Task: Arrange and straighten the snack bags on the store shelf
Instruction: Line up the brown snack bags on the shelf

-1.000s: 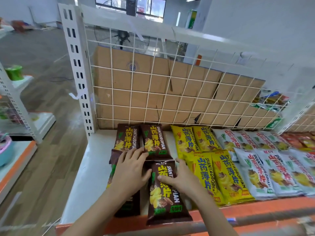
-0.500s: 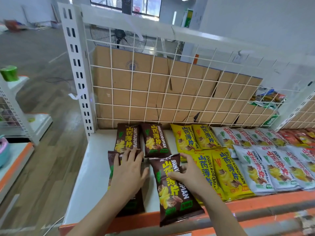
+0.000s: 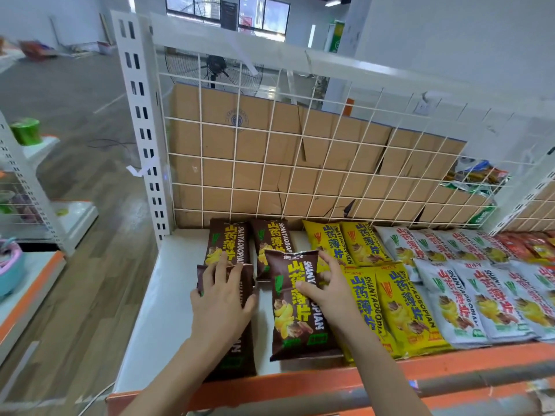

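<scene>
Brown snack bags lie at the left end of the white shelf [image 3: 168,295]. Two rear brown bags [image 3: 228,238] lie side by side against the wire back. My left hand [image 3: 222,298] presses flat, fingers straight, on the front left brown bag [image 3: 240,352], covering most of it. My right hand [image 3: 327,283] pinches the front right brown bag [image 3: 297,322] at its right edge, thumb on top. That bag's top edge overlaps the rear bag behind it.
Yellow bags [image 3: 399,310] and white bags [image 3: 468,295] fill the shelf to the right in two rows, with red bags [image 3: 528,244] beyond. A white wire grid [image 3: 300,163] backed by cardboard closes the rear. An orange rail [image 3: 450,364] runs along the front edge.
My right hand has slid the front right brown bag back from the shelf's front edge, and its top now overlaps the rear bag. My left hand stays on the left bag.
</scene>
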`<state>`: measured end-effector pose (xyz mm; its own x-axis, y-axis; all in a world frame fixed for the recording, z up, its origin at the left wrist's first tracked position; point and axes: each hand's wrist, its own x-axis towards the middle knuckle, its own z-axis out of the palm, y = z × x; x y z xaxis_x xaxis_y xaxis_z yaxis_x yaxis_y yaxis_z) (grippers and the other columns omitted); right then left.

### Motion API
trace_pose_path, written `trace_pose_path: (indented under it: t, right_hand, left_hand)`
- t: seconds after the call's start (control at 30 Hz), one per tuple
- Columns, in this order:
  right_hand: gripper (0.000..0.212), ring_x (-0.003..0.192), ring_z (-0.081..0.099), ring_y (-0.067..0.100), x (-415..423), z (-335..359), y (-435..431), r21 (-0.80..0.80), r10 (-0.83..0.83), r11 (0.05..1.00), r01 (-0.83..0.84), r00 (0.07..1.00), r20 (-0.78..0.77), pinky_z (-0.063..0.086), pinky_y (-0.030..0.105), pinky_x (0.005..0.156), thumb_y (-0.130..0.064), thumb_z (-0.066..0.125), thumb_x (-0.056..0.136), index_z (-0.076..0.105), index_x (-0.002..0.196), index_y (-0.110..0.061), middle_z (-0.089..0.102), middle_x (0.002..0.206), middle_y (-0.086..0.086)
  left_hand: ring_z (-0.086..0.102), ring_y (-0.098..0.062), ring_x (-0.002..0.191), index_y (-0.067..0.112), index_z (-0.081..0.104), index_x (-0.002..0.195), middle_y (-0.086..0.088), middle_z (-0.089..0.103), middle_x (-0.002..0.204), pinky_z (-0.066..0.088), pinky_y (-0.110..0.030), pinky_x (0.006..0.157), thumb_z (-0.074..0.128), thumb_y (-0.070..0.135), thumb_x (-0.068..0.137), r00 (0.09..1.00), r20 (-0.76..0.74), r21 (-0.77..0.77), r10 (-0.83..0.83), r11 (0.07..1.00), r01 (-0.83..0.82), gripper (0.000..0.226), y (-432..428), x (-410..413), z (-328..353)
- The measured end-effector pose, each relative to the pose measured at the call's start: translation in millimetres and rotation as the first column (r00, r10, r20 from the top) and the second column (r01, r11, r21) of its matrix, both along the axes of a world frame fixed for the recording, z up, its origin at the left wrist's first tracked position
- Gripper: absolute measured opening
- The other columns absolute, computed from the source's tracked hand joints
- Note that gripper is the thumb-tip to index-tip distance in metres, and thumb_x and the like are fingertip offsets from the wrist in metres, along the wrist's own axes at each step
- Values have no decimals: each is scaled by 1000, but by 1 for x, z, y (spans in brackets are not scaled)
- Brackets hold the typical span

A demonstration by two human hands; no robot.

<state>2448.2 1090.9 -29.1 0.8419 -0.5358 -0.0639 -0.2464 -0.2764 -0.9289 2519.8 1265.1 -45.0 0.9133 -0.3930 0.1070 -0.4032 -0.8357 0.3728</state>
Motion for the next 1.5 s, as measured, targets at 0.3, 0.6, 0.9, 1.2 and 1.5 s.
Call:
trace_pose_path:
  t: [0.3,0.6,0.9,1.2,1.5]
  right_hand:
    - [80,88,64,16,8,-18,5,112,46,993,-45,999,-8,54,30,77,-13,74,76,26,140,-24,60,103,2]
    - [79,107,53,2,-10,-21,10,-54,152,987,-153,988,-28,42,26,96,-36,76,73,27,134,-34,52,118,-14]
    - [126,142,8,17,-33,-18,28,-387,282,853,-350,933,-224,15,21,107,-55,69,70,-28,140,-14,-8,155,0]
    - [136,144,3,20,-38,-17,29,-439,376,750,-494,865,-331,14,26,112,-53,74,65,-45,120,-17,-23,153,5]
    - [125,142,3,7,-34,-23,27,-342,345,852,-396,917,-201,7,13,106,-85,42,51,-20,142,-26,-6,156,-6]
  left_hand:
    - [8,-19,140,28,25,142,2,5,156,29,-43,105,43,46,89,998,-16,3,58,998,-58,59,-10,-5,-4]
    - [53,-24,109,21,55,123,1,58,116,40,-38,93,31,44,88,961,210,33,-181,983,178,48,-26,12,8]
    - [37,-15,121,30,51,128,9,49,126,27,-31,98,33,38,99,955,87,124,-285,954,273,35,-57,25,20]
    - [38,-14,121,33,47,132,9,48,125,26,-31,101,25,38,100,968,80,133,-239,965,227,39,-50,25,11]
    - [22,-12,136,32,32,141,11,29,148,15,-32,110,-8,61,69,949,35,98,-312,946,308,88,-55,18,6]
